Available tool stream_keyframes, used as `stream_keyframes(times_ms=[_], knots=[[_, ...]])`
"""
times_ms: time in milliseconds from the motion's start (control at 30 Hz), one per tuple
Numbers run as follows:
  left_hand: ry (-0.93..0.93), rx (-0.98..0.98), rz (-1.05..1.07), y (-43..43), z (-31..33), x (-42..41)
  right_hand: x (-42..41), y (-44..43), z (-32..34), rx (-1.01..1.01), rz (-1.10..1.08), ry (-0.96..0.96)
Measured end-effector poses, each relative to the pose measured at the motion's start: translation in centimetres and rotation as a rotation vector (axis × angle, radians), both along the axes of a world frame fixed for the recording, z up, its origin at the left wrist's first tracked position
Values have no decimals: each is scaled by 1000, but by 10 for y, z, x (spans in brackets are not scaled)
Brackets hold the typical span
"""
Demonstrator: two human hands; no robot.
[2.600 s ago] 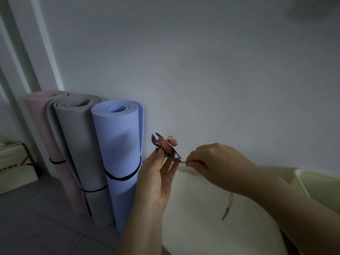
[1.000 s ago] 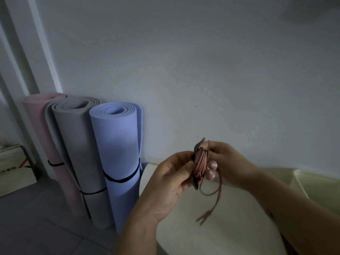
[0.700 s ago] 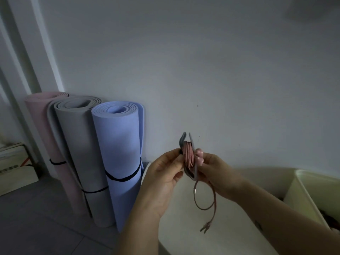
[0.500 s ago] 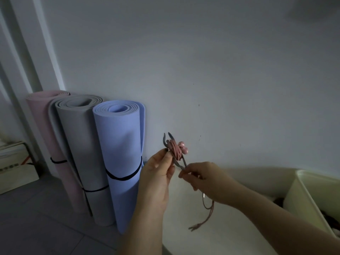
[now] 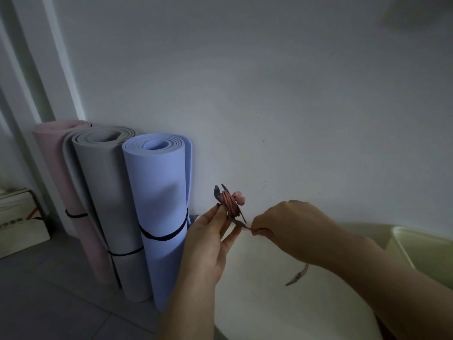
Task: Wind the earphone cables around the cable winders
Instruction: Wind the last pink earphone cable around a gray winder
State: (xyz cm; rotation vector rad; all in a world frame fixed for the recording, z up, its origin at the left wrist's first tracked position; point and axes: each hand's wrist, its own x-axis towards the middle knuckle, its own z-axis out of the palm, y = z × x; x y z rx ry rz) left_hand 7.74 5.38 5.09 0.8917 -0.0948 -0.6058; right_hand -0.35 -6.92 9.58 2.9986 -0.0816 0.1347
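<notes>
Head view, left hand (image 5: pixel 208 241) pinching winder (image 5: pixel 216 194), right hand (image 5: pixel 291 227) pinching cable (image 5: pixel 228 202) alongside

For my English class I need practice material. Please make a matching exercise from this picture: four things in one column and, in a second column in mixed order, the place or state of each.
Things
1. cable winder
2. earphone cable
3. blue mat
4. pink mat

Places or states
A. leftmost of the standing rolled mats
B. held up by the left hand
C. pinched by the right hand, its end hanging below
D. the rolled mat nearest the hands

Pairs: 1-B; 2-C; 3-D; 4-A
</notes>
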Motion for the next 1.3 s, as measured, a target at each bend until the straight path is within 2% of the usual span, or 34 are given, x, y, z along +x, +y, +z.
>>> stream_keyframes(times_ms=[100, 267, 333, 400, 500, 633, 733, 900, 1000, 1100, 1200, 1300], knots=[[-10, -3, -35, 0, 0, 0, -2, -4, 6, -52, 26, -20], [-175, 96, -29, -1, 0, -3, -1, 4, 6, -55, 48, 24], [-324, 287, 81, -4, -5, -2, 0, 8, 14, -29, 9, 36], [-572, 491, 110, -5, -9, -3, -1, 9, 28, 13, -58, 28], [-826, 611, 72, -5, -10, -7, -7, 3, 49, -7, -114, 10], [-987, 695, 102, -2, -10, -2, -10, -15, 53, -83, -120, -127], [-1018, 742, 69, 1, -11, -1, -5, -30, 38, -5, -146, -123], [-867, 833, 89, 4, -18, 11, -1, -51, 19, 561, -185, -155], [-799, 842, 140, 8, -13, 12, -2, -55, 12, 1215, -262, -264], [-782, 866, 165, 9, -10, 9, 1, -54, 4, 1816, -284, -474], [-788, 922, 139, 8, -12, 8, 5, -52, 0, 2123, -309, -618], [-796, 968, 116, 8, -15, 10, 7, -51, -5, 2231, -293, -580]])
